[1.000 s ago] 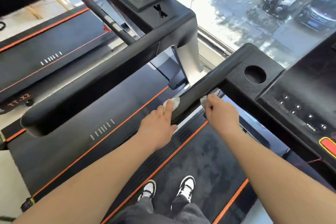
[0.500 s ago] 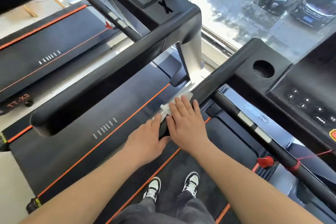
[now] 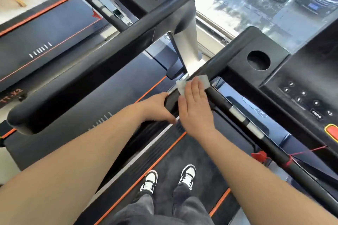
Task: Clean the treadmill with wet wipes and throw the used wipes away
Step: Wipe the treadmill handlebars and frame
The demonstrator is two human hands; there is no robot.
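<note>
I stand on a black treadmill with orange stripes (image 3: 184, 153). Its left handrail (image 3: 217, 71) runs from the console toward me. A white wet wipe (image 3: 182, 86) lies draped over this rail. My right hand (image 3: 195, 107) presses flat on the wipe with straight fingers, and the wipe sticks out on both sides of the fingertips. My left hand (image 3: 155, 107) grips the near end of the same rail, thumb below, just left of my right hand.
The console (image 3: 311, 97) with buttons and a round cup hole (image 3: 258, 60) is at the right. A front crossbar (image 3: 256, 129) carries a red safety clip (image 3: 259, 156). A neighbouring treadmill's thick rail (image 3: 87, 78) crosses the left. A window ahead overlooks parked cars.
My right hand has slid with the wipe farther up the rail toward the console. My left hand let go of the wipe's edge and now holds the rail end.
</note>
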